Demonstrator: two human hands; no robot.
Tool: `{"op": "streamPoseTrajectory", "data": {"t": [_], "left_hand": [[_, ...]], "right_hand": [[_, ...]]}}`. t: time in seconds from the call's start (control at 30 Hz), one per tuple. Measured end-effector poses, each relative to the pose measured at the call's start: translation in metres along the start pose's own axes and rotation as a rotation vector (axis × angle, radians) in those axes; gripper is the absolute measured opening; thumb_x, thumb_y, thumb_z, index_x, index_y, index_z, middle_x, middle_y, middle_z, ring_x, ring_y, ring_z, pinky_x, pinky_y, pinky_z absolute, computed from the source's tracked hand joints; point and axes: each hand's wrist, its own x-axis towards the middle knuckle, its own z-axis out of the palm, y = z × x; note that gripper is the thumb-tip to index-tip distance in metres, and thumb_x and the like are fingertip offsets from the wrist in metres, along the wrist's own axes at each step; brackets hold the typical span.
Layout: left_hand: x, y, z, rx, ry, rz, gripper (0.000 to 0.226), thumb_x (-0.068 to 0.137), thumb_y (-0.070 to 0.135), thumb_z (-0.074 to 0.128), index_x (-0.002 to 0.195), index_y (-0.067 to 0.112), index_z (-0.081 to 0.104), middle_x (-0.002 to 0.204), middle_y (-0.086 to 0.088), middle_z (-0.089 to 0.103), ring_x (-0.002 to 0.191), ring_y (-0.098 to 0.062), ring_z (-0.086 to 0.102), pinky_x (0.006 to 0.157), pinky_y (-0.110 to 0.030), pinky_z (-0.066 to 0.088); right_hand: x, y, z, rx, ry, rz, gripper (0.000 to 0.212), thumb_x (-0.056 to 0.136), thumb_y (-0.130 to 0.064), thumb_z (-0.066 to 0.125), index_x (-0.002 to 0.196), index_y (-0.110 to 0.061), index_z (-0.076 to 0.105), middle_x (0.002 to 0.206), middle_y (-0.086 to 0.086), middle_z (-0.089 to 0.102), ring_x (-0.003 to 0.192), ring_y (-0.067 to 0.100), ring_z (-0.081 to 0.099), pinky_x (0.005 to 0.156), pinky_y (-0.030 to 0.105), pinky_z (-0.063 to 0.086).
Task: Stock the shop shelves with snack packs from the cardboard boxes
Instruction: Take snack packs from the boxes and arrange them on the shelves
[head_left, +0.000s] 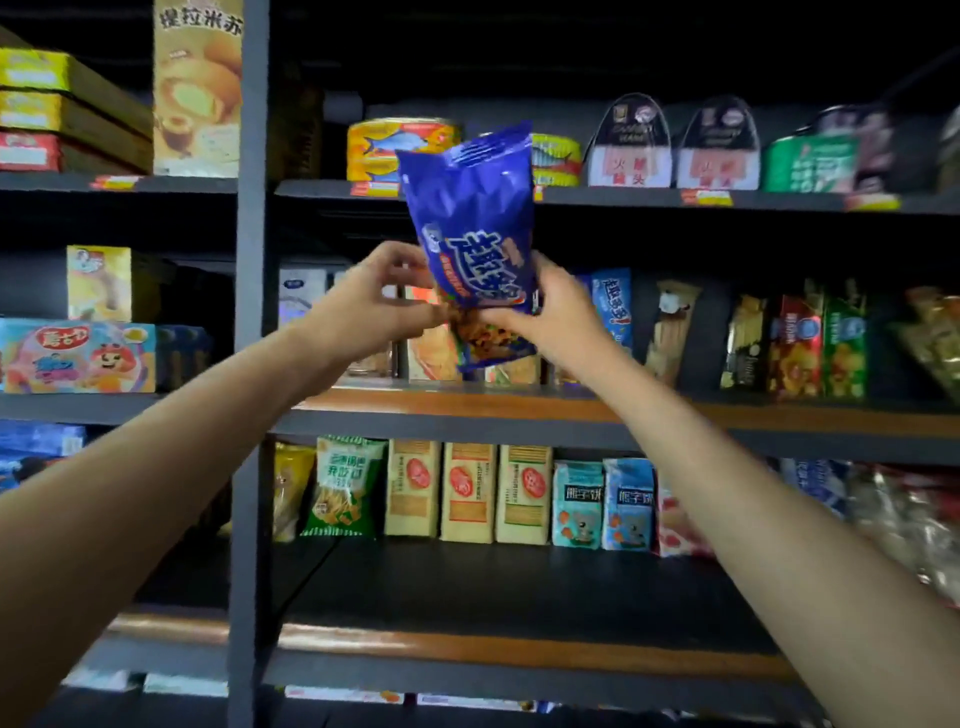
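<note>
Both my hands hold a blue snack pack (474, 244) upright in front of the middle shelf (571, 410): my right hand (550, 312) has its fingers curled round the pack's lower right edge, my left hand (374, 301) pinches its lower left corner. The pack rises well above my fingertips, its top level with the canned fish (400, 150) on the shelf above. Beyond my fingers stand other packs, a matching blue one (613, 306) just right of my right hand. Held only at the bottom, the tall pack could flop over, or knock the standing row down if pushed in crooked.
</note>
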Motion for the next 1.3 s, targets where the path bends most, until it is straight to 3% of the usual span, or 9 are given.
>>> {"op": "streamPoseTrajectory", "data": {"t": [0.13,0.3,0.43,0.53,0.8,0.9,0.97,1.13,1.3], "left_hand": [[0.054,-0.017,0.044,0.161,-0.019,0.068,0.030,0.082,-0.006,0.061,0.102,0.013,0.049,0.091,0.000,0.054,0.068,-0.002,0.054,0.064,-0.010,0.046],[0.115,-0.051,0.096,0.439,-0.163,0.049,0.016,0.084,0.008,0.063,0.098,0.013,0.057,0.104,-0.006,0.059,0.090,-0.017,0.054,0.082,-0.029,0.043],[0.147,-0.070,0.127,0.745,-0.411,-0.095,0.038,0.089,0.021,0.058,0.125,0.008,0.053,0.128,-0.008,0.054,0.114,-0.019,0.051,0.083,-0.021,0.039],[0.167,-0.083,0.141,0.897,-0.495,-0.155,0.048,0.092,0.026,0.054,0.136,0.012,0.043,0.140,-0.006,0.044,0.127,-0.020,0.042,0.092,-0.021,0.035],[0.208,-0.120,0.158,1.171,-0.589,-0.193,0.063,0.092,0.030,0.053,0.147,0.018,0.022,0.152,-0.007,0.027,0.138,-0.025,0.029,0.110,-0.032,0.029],[0.214,-0.128,0.160,1.227,-0.599,-0.205,0.068,0.092,0.031,0.054,0.148,0.019,0.017,0.153,-0.008,0.024,0.138,-0.025,0.028,0.111,-0.033,0.029],[0.216,-0.130,0.161,1.213,-0.618,-0.230,0.070,0.092,0.030,0.054,0.149,0.020,0.013,0.154,-0.007,0.022,0.140,-0.024,0.026,0.112,-0.033,0.028],[0.216,-0.131,0.171,1.197,-0.652,-0.253,0.073,0.092,0.028,0.054,0.149,0.020,0.009,0.153,-0.008,0.023,0.139,-0.025,0.027,0.109,-0.032,0.029],[0.216,-0.128,0.172,1.191,-0.655,-0.284,0.071,0.093,0.027,0.054,0.149,0.018,0.011,0.152,-0.008,0.026,0.138,-0.025,0.029,0.107,-0.031,0.030]], "right_hand": [[0.024,0.076,-0.047,-0.239,0.015,0.016,0.059,0.073,-0.017,0.079,0.126,-0.007,0.055,0.119,0.014,0.064,0.113,0.021,0.057,0.087,0.028,0.040],[0.042,0.162,-0.075,-0.381,-0.153,0.144,0.054,0.069,-0.020,0.082,0.117,-0.005,0.061,0.117,0.015,0.065,0.112,0.027,0.058,0.089,0.035,0.044],[0.062,0.199,-0.072,-0.420,-0.263,0.263,0.045,0.074,-0.027,0.079,0.110,-0.006,0.063,0.107,0.007,0.065,0.093,0.018,0.059,0.064,0.025,0.046],[0.078,0.220,-0.060,-0.240,-0.303,0.435,0.042,0.079,-0.022,0.075,0.113,-0.005,0.057,0.113,0.010,0.064,0.088,0.017,0.060,0.049,0.016,0.050],[0.112,0.252,-0.024,0.029,-0.389,0.738,0.052,0.082,-0.014,0.072,0.125,-0.001,0.045,0.127,0.013,0.052,0.110,0.031,0.059,0.061,0.029,0.058],[0.122,0.262,-0.019,-0.230,-0.360,0.660,0.025,0.083,-0.020,0.071,0.085,-0.006,0.050,0.085,0.007,0.053,0.068,0.023,0.060,0.052,0.027,0.050],[0.123,0.264,-0.017,-0.405,-0.358,0.592,0.035,0.082,-0.027,0.072,0.071,-0.011,0.042,0.072,0.006,0.050,0.058,0.019,0.050,0.051,0.027,0.045],[0.122,0.258,-0.018,-0.610,-0.257,0.375,0.079,0.074,-0.042,0.076,0.131,-0.004,0.037,0.129,0.013,0.049,0.117,0.031,0.050,0.092,0.041,0.047],[0.112,0.238,-0.019,-0.809,-0.248,0.111,0.085,0.077,-0.036,0.075,0.142,-0.020,0.024,0.140,0.013,0.023,0.129,0.033,0.030,0.098,0.045,0.042]]}}
